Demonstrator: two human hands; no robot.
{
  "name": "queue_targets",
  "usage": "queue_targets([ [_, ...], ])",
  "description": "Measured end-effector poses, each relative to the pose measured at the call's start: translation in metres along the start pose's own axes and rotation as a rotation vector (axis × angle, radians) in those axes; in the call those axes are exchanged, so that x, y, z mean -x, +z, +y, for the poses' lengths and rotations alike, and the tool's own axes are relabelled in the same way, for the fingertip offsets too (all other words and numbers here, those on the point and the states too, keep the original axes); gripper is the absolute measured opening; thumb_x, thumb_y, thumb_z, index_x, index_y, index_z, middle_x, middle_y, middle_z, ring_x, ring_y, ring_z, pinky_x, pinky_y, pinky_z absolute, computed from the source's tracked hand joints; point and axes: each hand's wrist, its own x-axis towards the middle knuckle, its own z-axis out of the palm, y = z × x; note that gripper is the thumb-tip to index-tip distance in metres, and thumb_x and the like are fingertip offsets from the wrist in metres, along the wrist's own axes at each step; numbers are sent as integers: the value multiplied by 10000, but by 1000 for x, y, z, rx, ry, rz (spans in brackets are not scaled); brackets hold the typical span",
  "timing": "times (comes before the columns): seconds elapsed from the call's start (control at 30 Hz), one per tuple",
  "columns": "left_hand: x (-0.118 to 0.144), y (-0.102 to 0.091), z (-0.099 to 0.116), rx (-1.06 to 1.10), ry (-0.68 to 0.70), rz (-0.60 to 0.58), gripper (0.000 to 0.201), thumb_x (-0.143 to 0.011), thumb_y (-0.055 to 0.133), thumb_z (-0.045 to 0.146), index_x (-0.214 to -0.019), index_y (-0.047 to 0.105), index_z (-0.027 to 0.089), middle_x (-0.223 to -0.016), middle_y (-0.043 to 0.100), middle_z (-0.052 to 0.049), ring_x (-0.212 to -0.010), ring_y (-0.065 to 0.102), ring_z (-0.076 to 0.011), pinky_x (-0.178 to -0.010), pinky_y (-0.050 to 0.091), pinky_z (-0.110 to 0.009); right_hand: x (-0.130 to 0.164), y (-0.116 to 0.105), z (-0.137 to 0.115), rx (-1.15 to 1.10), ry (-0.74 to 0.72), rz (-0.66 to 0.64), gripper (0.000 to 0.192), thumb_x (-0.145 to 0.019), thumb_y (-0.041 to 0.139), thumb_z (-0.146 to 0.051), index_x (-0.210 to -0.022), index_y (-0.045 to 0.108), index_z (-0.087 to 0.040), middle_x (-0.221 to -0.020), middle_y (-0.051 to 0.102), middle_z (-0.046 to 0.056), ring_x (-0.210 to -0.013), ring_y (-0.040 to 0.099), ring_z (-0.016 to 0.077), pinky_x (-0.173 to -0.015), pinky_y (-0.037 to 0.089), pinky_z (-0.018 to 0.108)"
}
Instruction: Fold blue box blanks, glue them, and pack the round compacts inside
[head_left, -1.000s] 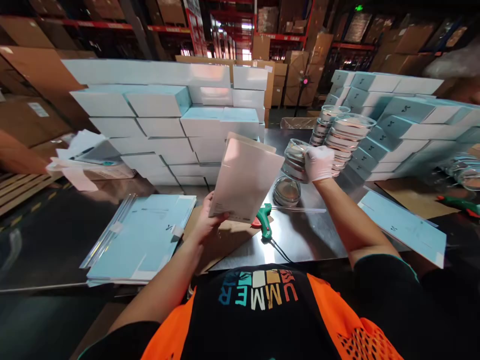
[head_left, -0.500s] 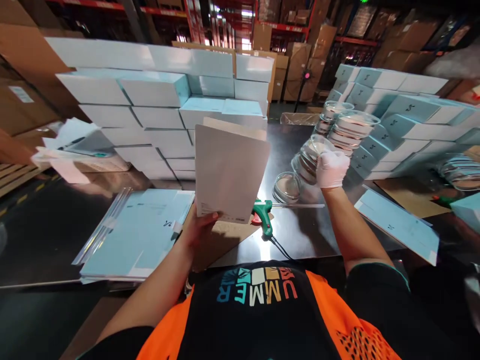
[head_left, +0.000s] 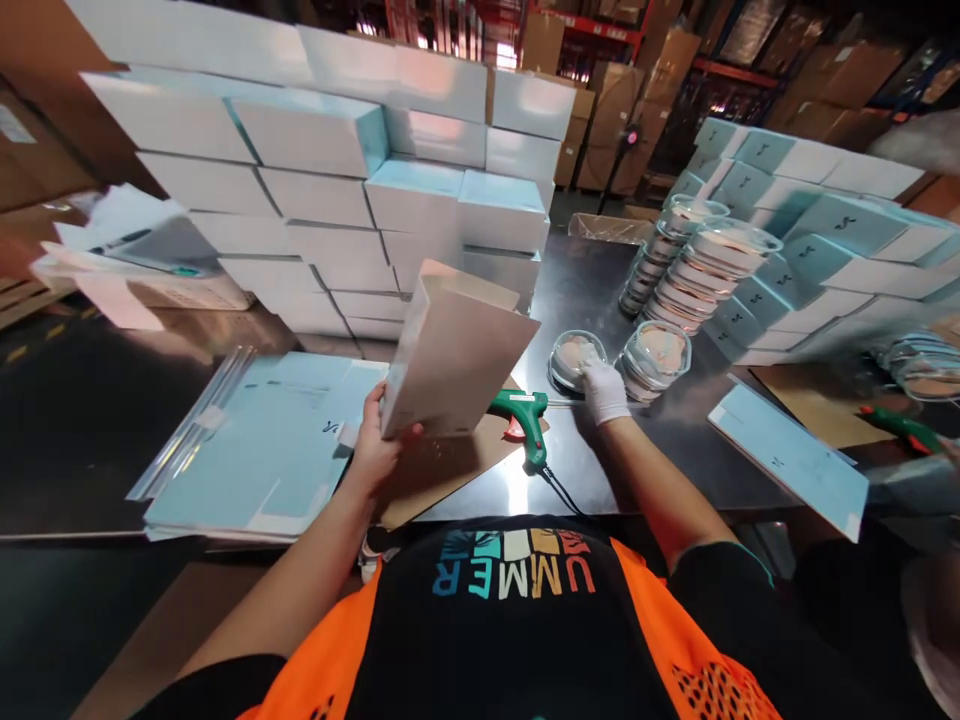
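Head view. The left hand (head_left: 373, 447) is gripping the lower corner of a half-opened pale carton sleeve of white card (head_left: 454, 352), fingers closed on it, and is holding it tilted above the brown cardboard sheet (head_left: 442, 470) lying at the near edge of the steel table (head_left: 600, 470). The gloved right hand (head_left: 602, 391) is resting its fingers on a round clear plastic lidded dish (head_left: 571, 358) near the middle of the table – whether they are closing round it cannot be told.

Progress, as judged: the sleeve is standing open but nothing is showing inside it yet, so filling and sealing appear outstanding. A large wall of closed light-blue boxes (head_left: 337, 200) is standing along the far left of the table, and a stack of flat blue carton blanks (head_left: 270, 450) is lying at the left edge.

Room: a green glue gun (head_left: 525, 420) is lying just beside the sleeve, its cord running over the near edge. Two tall stacks of dishes (head_left: 686, 270) are crowding the far right – free surface is remaining only along the near right edge.
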Motion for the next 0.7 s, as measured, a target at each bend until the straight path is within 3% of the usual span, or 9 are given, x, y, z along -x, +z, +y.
queue_targets([
  [0.07, 3, -7, -4, -72, -5, 32, 1093, -624, 1001, 482, -1569, 487, 286, -1347, 688, -82, -1069, 699, -250, -965, 598, -395, -11, -18, -1, -18, 79, 82, 274, -980, 536, -129, -1087, 788, -124, -1108, 825, 186, -1083, 713, 291, -960, 573, 396],
  [0.17, 10, -17, -8, -130, 33, 76, 1030, -637, 982, 422, -1549, 526, 281, -1447, 664, -104, -1214, 699, -292, -1060, 586, -421, -11, -75, -9, -128, 129, 295, 312, -1033, 523, -220, -1189, 786, -156, -1103, 828, 150, -1046, 745, 296, -974, 603, 455],
  [0.27, 17, -23, -12, -184, 73, 91, 1004, -633, 992, 421, -1524, 554, 268, -1458, 668, -120, -1297, 691, -331, -1107, 587, -453, 0, -149, -36, -506, -37, 587, 233, -1047, 670, -336, -1193, 811, -222, -1107, 830, 99, -1050, 778, 278, -1007, 620, 483],
  [0.33, 22, -23, -16, -210, 76, 93, 999, -617, 1014, 446, -1495, 573, 268, -1396, 697, -112, -1262, 711, -329, -1096, 602, -463, 6, -188, -64, -643, -246, 521, 178, -1042, 718, -311, -1177, 821, -259, -1195, 815, 93, -1150, 770, 276, -1044, 619, 490],
  [0.4, 28, -19, -23, -189, 78, 34, 1010, -602, 1033, 483, -1480, 579, 275, -1344, 717, -105, -1210, 738, -319, -1075, 622, -470, 6, -208, -95, -636, -476, 290, 156, -1048, 712, -277, -1165, 815, -276, -1197, 810, 79, -1174, 758, 270, -1017, 635, 481],
  [0.47, 34, -11, -31, -164, 82, -79, 1022, -589, 1041, 535, -1465, 591, 265, -1330, 727, -115, -1196, 752, -327, -1075, 631, -497, 4, -205, -121, -550, -615, 133, 148, -1040, 704, -241, -1140, 808, -272, -1124, 809, 67, -1124, 755, 270, -989, 643, 483],
  [0.5, 37, -6, -35, -178, 89, -135, 1015, -576, 1045, 560, -1440, 612, 251, -1335, 730, -127, -1213, 749, -344, -1088, 628, -522, 3, -197, -130, -511, -631, 118, 155, -1028, 713, -230, -1144, 807, -271, -1106, 805, 66, -1110, 752, 275, -998, 639, 496],
  [0.6, 42, 4, -45, -330, 112, -196, 929, -531, 1057, 586, -1301, 690, 218, -1345, 741, -155, -1304, 704, -417, -1158, 584, -623, 10, -159, -141, -581, -503, 239, 278, -1019, 762, -333, -1295, 781, -302, -1259, 780, 90, -1220, 729, 311, -1100, 608, 554],
  [0.7, 43, 8, -47, -429, 109, -154, 982, -482, 1077, 581, -1309, 692, 217, -1363, 739, -168, -1348, 672, -471, -1191, 550, -688, 34, -113, -136, -881, -325, 288, 604, -1044, 694, -675, -1540, 636, -334, -1531, 671, 126, -1422, 663, 347, -1183, 583, 575],
])
